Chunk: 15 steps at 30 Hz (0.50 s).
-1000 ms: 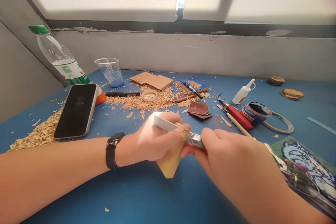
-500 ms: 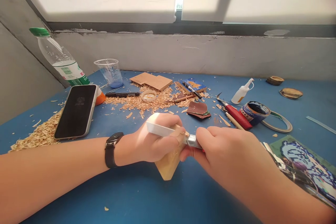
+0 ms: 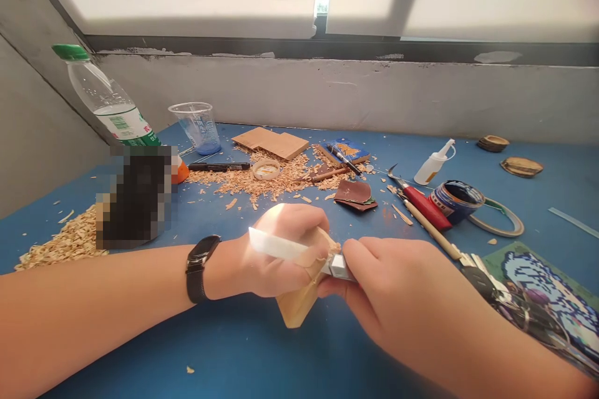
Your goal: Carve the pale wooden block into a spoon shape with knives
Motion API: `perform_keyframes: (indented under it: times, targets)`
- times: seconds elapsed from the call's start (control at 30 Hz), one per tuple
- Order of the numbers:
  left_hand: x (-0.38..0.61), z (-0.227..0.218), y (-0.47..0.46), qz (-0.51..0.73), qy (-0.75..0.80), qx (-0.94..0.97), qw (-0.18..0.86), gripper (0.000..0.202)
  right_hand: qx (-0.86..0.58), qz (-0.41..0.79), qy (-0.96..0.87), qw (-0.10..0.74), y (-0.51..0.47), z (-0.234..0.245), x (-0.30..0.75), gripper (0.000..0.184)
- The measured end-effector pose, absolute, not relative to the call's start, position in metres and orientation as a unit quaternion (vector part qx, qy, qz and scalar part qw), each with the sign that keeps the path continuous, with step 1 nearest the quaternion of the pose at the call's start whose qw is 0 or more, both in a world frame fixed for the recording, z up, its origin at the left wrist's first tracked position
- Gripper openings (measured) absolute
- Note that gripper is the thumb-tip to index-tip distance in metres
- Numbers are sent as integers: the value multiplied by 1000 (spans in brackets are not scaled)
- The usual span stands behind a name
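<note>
- While the left hand [image 3: 276, 255] wraps its grip around a pale wooden block [image 3: 297, 299], the block's lower corner points down toward the blue desk [image 3: 243, 349]; contact with the desk cannot be told.
- Left grip: fingers curled and pressed onto the block — thumb on the near face, a black wristwatch [image 3: 199, 268] just behind the wrist.
- Right hand [image 3: 397, 287]: grip pinched together on the metal handle of a knife [image 3: 299, 254], immediately right of the block.
- Knife blade: a pale flat strip that runs leftward from the right grip, across the left fingers and over the block's upper edge.
- A thin curl of wood stands at the block's top edge, touching the blade.
- Beyond both grips — wood shavings [image 3: 262, 181], a sandpaper piece [image 3: 354, 193] and flat wooden boards [image 3: 271, 142].
- Right of the right grip: a red-handled tool [image 3: 423, 204], a tape roll [image 3: 456, 199] and a small white glue bottle [image 3: 433, 163].
- Left of the left grip, well apart: a pixelated dark phone [image 3: 135, 196], a plastic bottle [image 3: 107, 103] and a clear cup [image 3: 196, 128].
</note>
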State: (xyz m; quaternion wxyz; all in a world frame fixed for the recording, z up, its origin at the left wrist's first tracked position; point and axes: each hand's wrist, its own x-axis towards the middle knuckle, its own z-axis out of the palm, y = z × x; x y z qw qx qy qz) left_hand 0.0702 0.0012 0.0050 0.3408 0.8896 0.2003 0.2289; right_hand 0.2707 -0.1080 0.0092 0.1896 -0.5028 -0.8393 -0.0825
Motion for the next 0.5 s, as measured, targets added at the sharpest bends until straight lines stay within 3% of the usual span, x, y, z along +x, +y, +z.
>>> perform_keyframes:
  times: [0.17,0.27,0.5]
  targets:
    - [69,4,2,243,186,897,318,15,-518,-130,-819,210,-104,6,276,49]
    - [71,7,1,251,165,900,314,22,-526,-137,-811,216,-102,4,279,58]
    - [71,8,-4,237,186,896,328,31,-510,-115,-828,204,-109,8,276,48]
